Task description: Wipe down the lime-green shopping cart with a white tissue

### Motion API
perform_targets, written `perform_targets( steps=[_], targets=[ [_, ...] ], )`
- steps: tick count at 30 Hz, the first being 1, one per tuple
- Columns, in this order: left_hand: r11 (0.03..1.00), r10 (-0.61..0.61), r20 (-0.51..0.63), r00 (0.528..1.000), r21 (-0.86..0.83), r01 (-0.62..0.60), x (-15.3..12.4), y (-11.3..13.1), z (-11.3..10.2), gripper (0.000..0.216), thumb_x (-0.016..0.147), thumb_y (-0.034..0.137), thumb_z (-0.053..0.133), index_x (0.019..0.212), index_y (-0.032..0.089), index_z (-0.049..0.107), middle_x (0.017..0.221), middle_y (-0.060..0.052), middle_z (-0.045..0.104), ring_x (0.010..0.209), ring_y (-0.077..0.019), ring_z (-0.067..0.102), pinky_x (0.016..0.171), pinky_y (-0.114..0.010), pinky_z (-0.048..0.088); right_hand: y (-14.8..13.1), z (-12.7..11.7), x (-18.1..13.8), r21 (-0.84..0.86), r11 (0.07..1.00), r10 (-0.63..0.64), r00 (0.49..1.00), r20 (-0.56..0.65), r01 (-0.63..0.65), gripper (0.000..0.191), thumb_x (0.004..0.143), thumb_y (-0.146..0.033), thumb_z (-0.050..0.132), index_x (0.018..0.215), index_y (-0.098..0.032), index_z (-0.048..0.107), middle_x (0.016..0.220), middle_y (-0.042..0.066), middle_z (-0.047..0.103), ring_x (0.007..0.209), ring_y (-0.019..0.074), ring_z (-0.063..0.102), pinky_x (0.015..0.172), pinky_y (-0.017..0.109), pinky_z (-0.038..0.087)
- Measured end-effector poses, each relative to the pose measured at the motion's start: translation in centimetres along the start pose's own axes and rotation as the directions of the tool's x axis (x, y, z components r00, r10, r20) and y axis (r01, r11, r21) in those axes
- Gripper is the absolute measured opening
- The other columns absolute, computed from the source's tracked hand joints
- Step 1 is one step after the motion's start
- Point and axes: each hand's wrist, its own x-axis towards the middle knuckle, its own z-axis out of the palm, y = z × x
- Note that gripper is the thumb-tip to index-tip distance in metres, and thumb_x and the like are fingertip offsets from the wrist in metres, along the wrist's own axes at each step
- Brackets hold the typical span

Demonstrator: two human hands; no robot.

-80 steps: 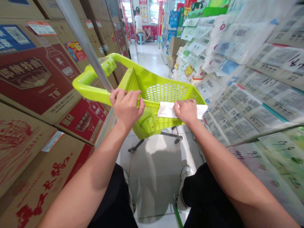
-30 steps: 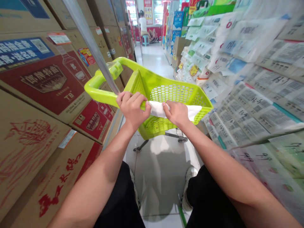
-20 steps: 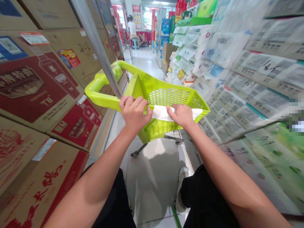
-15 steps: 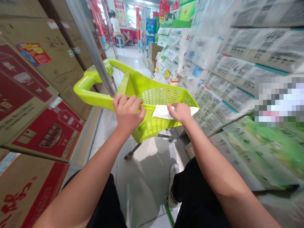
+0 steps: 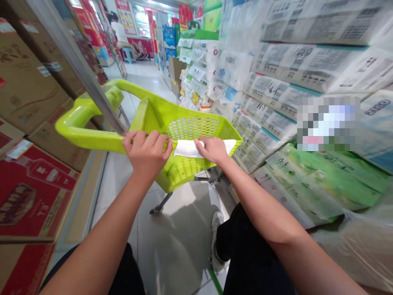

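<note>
A lime-green plastic shopping cart (image 5: 116, 140) stands ahead of me, angled, with its handle loop to the left and its perforated basket to the right. My left hand (image 5: 147, 151) is closed over the near rim, close to the foot of a metal pole. My right hand (image 5: 213, 149) presses a white cloth (image 5: 186, 148) along the basket's near top edge, fingers bent over it. The cloth drapes over the rim on both sides of that hand. My palms and some fingertips are hidden.
Cardboard cartons (image 5: 33, 192) are stacked on the left beside a slanting metal pole (image 5: 82, 65). Packs of tissue paper (image 5: 273, 88) with handwritten prices rise on the right. A person (image 5: 118, 32) is by a blue stool (image 5: 128, 54) far down the tiled aisle.
The view has turned right, so the cart, both hands and the shelves appear farther left. Both hands keep about the same places on the cart rim.
</note>
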Motion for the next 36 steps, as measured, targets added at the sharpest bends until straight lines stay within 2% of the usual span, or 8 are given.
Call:
perform_targets(
  steps=[8, 13, 17, 19, 25, 28, 33, 36],
  targets=[
    [0.995, -0.060, -0.027, 0.998, -0.075, 0.058, -0.2, -1.0, -0.6, 0.017, 0.100, 0.036, 0.055, 0.100, 0.032, 0.071, 0.088, -0.007, 0.071, 0.100, -0.0323, 0.059, 0.111, -0.060, 0.025, 3.7, -0.1, 1.1, -0.061, 0.961, 0.273, 0.959, 0.077, -0.269, 0.063, 0.109, -0.062, 0.032, 0.103, -0.024, 0.082, 0.102, 0.013, 0.082, 0.097, 0.0292, 0.074, 0.072, 0.033, 0.037],
    [0.995, -0.097, -0.067, 0.993, 0.012, 0.098, -0.4, -1.1, -0.1, 0.022, 0.104, 0.036, 0.047, 0.099, 0.029, 0.067, 0.089, -0.005, 0.072, 0.097, -0.0288, 0.057, 0.111, -0.056, 0.026, -1.6, 1.0, 0.6, 0.024, 0.999, 0.038, 0.998, -0.058, -0.036, 0.057, 0.113, -0.052, 0.030, 0.104, -0.022, 0.078, 0.104, 0.011, 0.081, 0.097, 0.0263, 0.072, 0.080, 0.034, 0.038],
    [0.994, -0.097, -0.090, 0.991, 0.031, 0.100, -0.5, -1.9, 0.1, 0.024, 0.104, 0.040, 0.045, 0.093, 0.030, 0.063, 0.082, 0.000, 0.068, 0.093, -0.0248, 0.055, 0.113, -0.054, 0.027, -4.1, 1.0, 0.7, 0.162, 0.964, -0.198, 0.976, -0.092, 0.211, 0.059, 0.116, -0.046, 0.020, 0.119, -0.022, 0.073, 0.117, 0.009, 0.080, 0.109, 0.0243, 0.069, 0.089, 0.033, 0.039],
    [0.995, -0.077, -0.103, 0.992, 0.057, 0.083, -0.7, -2.4, -0.1, 0.021, 0.104, 0.038, 0.045, 0.092, 0.030, 0.062, 0.083, 0.000, 0.068, 0.093, -0.0255, 0.057, 0.114, -0.054, 0.028, -3.2, 0.8, 1.1, 0.151, 0.968, -0.195, 0.980, -0.035, 0.198, 0.060, 0.115, -0.047, 0.020, 0.116, -0.022, 0.074, 0.116, 0.010, 0.079, 0.107, 0.0247, 0.070, 0.086, 0.033, 0.040],
    [0.993, -0.028, -0.136, 0.990, 0.113, 0.043, -1.1, -3.4, -0.7, 0.012, 0.098, 0.030, 0.049, 0.093, 0.027, 0.060, 0.084, -0.004, 0.068, 0.091, -0.0270, 0.061, 0.113, -0.055, 0.032, 1.8, 1.1, 2.2, -0.067, 0.994, 0.092, 0.994, 0.058, -0.088, 0.065, 0.112, -0.051, 0.026, 0.093, -0.017, 0.078, 0.102, 0.016, 0.079, 0.096, 0.0278, 0.071, 0.073, 0.035, 0.038],
    [0.988, -0.010, -0.161, 0.987, 0.151, 0.034, -1.2, -3.6, -0.9, 0.010, 0.096, 0.030, 0.051, 0.093, 0.027, 0.060, 0.082, -0.004, 0.068, 0.090, -0.0269, 0.060, 0.111, -0.054, 0.034, 0.9, 1.4, 2.0, -0.048, 0.999, 0.005, 1.000, -0.015, -0.005, 0.055, 0.112, -0.044, 0.031, 0.097, -0.018, 0.077, 0.104, 0.015, 0.079, 0.103, 0.0281, 0.068, 0.079, 0.036, 0.039],
    [0.988, -0.096, -0.159, 0.983, 0.108, 0.114, -1.4, -4.5, -1.5, 0.011, 0.095, 0.034, 0.052, 0.091, 0.028, 0.060, 0.084, -0.004, 0.071, 0.094, -0.0278, 0.064, 0.114, -0.056, 0.031, -5.1, 2.1, 1.4, 0.097, 0.954, -0.268, 0.953, -0.141, 0.283, 0.052, 0.115, -0.046, 0.028, 0.122, -0.022, 0.073, 0.123, 0.010, 0.078, 0.118, 0.0275, 0.062, 0.096, 0.039, 0.037],
    [0.985, -0.103, -0.137, 0.985, 0.121, 0.120, -1.6, -5.4, -2.0, 0.015, 0.096, 0.035, 0.050, 0.090, 0.027, 0.061, 0.084, -0.005, 0.071, 0.096, -0.0273, 0.063, 0.115, -0.058, 0.031, -7.7, 2.6, 1.4, 0.163, 0.916, -0.335, 0.923, -0.191, 0.367, 0.054, 0.115, -0.048, 0.028, 0.137, -0.020, 0.069, 0.133, 0.012, 0.075, 0.124, 0.0282, 0.059, 0.101, 0.042, 0.037]
  ],
)
